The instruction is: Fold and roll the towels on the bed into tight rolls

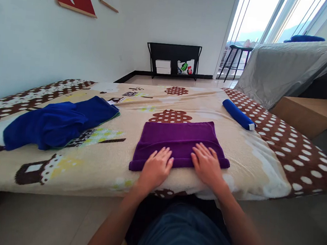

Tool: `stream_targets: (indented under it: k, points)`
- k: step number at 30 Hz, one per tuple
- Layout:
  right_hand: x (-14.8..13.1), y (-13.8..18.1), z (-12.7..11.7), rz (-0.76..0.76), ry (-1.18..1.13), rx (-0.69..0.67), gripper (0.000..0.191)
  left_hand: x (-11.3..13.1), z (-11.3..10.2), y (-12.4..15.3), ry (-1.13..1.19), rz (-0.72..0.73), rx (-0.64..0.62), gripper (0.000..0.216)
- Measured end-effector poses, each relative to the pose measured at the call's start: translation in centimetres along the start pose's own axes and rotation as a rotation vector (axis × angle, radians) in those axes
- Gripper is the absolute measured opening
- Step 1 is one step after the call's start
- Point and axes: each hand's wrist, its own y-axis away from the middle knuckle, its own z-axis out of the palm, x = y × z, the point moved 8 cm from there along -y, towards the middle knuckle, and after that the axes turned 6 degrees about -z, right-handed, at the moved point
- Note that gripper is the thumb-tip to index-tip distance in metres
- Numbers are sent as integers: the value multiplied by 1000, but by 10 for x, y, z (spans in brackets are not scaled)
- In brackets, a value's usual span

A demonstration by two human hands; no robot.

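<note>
A purple towel (176,132) lies folded on the bed, its near edge turned into a roll. On the left part of that roll my left hand (157,168) rests flat, fingers stretched out. My right hand (206,164) lies flat on the right part of the roll, its fingers slightly spread. A loosely heaped blue towel (62,122) is on the bed to the left. Off to the right lies a tightly rolled blue towel (237,114) with a small white tag at its near end.
The bed carries a patterned cream blanket (138,139) with brown dotted borders. Beyond it stand a black rack (174,52) against the wall, holding white boxes, and a stool (240,49) by the window. On the right are a grey-covered piece of furniture (287,63) and a cardboard box (311,113).
</note>
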Motion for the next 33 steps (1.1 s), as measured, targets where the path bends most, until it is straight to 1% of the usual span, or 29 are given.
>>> stream_targets:
  k: [2, 3, 4, 5, 6, 8, 11, 13, 14, 16, 18, 19, 22, 24, 25, 26, 28, 31, 33]
  points:
    - [-28, -10, 11, -101, -62, -76, 44, 22, 8, -10, 45, 95, -92, 48]
    - [-34, -14, 15, -120, -73, -98, 43, 25, 10, -14, 49, 103, -104, 48]
    - [-34, -17, 17, -114, -74, -107, 43, 23, 10, -17, 44, 87, -100, 48]
    - [-28, -20, 18, -89, -70, -108, 43, 16, 9, -18, 39, 56, -87, 47]
    - [-17, -21, 17, -48, -60, -103, 44, 5, 8, -18, 34, 19, -67, 47]
    - [16, -17, 12, 68, -27, -85, 45, -24, 2, -11, 33, -61, -11, 46]
    - [65, -3, 3, 221, 31, -75, 44, -69, -9, 7, 11, -181, 106, 43]
    - [82, 7, -1, 260, 70, -76, 44, -84, -18, 21, -51, -230, 204, 41]
    - [84, 10, -4, 265, 94, -71, 44, -86, -22, 26, -92, -244, 253, 40]
    - [76, 12, -7, 261, 139, -45, 43, -76, -28, 31, -169, -257, 328, 37]
    - [53, 6, -5, 204, 121, -41, 43, -54, -27, 26, -194, -232, 331, 36]
    - [36, 0, -1, 148, 80, -60, 43, -40, -23, 18, -176, -195, 295, 36]
    - [-14, -19, 15, -31, -72, -159, 43, 4, -6, -10, -68, -20, 122, 37]
    - [-30, -30, 23, -83, -119, -211, 44, 19, 1, -25, -32, 50, 54, 37]
    - [-30, -34, 26, -83, -127, -227, 44, 19, 2, -30, -33, 48, 48, 36]
    - [-24, -37, 28, -66, -129, -237, 44, 13, 1, -32, -41, 19, 56, 35]
    - [1, -38, 26, 6, -109, -234, 47, -10, -4, -28, -74, -83, 94, 35]
    - [56, -27, 14, 168, -36, -162, 48, -56, -18, -5, -159, -244, 184, 35]
    - [83, -16, 5, 247, 20, -118, 46, -75, -25, 11, -214, -299, 236, 36]
